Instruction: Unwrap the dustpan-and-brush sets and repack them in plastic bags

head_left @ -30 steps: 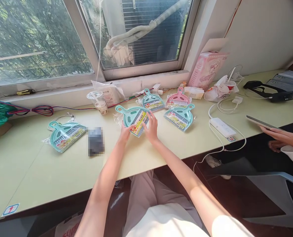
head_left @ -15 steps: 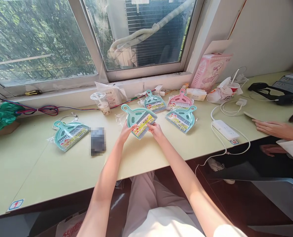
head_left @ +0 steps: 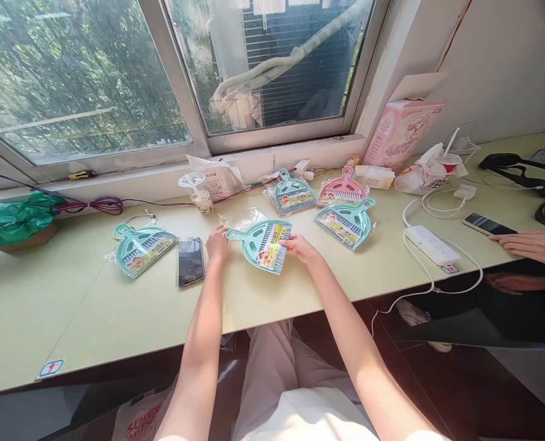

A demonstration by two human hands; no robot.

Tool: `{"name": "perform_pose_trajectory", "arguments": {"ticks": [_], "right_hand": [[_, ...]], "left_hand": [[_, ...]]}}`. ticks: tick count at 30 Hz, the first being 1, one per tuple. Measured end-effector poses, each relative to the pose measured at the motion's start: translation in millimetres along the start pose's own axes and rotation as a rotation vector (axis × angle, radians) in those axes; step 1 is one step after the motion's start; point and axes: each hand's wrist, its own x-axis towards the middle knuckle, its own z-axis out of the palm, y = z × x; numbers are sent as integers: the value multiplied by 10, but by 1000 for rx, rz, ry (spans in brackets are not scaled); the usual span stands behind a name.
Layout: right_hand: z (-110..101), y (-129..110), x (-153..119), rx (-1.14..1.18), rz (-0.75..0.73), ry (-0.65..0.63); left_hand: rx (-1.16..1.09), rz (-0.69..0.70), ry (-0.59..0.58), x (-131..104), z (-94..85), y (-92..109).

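Note:
A mint-green dustpan and brush set [head_left: 254, 245] with a yellow-and-red label is between my hands, just above or on the table. My left hand [head_left: 217, 245] is closed at the tip of its handle, at the left. On the bristle side, my right hand [head_left: 300, 247] pinches the set's right edge. Crumpled clear plastic [head_left: 242, 217] shows behind the handle. Similar wrapped sets lie about: a green one [head_left: 144, 250] at the left, a green one [head_left: 294, 193] and a pink one [head_left: 343, 185] behind, and another green one [head_left: 345, 222] at the right.
A phone [head_left: 191, 262] lies left of my left arm. Behind stand a drink cup [head_left: 199, 195] and a green plastic bag [head_left: 19, 219]. At the right are a white power strip [head_left: 431, 245] with cables, a pink box [head_left: 403, 135], and another person's hand [head_left: 536, 246] at a phone [head_left: 489, 225].
The dustpan set has turned, its handle now pointing left and its bristles right. My left hand has shifted from its lower edge to the handle end. The other person's phone lies flatter.

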Motion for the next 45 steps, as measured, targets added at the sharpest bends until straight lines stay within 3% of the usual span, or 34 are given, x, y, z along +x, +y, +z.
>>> {"name": "perform_pose_trajectory", "arguments": {"ticks": [5, 8, 13, 17, 21, 24, 26, 29, 31, 33, 36, 41, 45], "right_hand": [[14, 54, 65, 66, -59, 210], [39, 81, 91, 152, -162, 319], [127, 121, 103, 187, -170, 205], [174, 150, 108, 156, -167, 127], [192, 163, 105, 209, -286, 206], [189, 147, 97, 282, -363, 280], [182, 128, 91, 310, -383, 282], [184, 113, 85, 286, -355, 232], [201, 123, 83, 243, -322, 181], [225, 145, 82, 210, -310, 139], [244, 171, 80, 206, -344, 142], [223, 140, 69, 235, -415, 329], [226, 123, 62, 227, -426, 395]], "left_hand": [[-109, -92, 214, 14, 24, 21], [-208, -81, 267, 16, 71, 32], [-350, 75, 324, -22, 165, 149], [-496, 232, 297, -99, 201, 284], [-723, 284, 172, -207, 219, 438], [-1037, 235, 165, -245, 227, 552], [-1340, 78, 169, -221, 216, 590], [-1679, -215, -65, -150, 174, 574], [-1696, -277, -263, -134, 152, 557], [-1593, -250, -400, -169, 154, 577], [-1439, -197, -515, -288, 200, 687], [-1405, -112, -697, -432, 261, 862], [-1433, -104, -818, -458, 251, 856]]}}
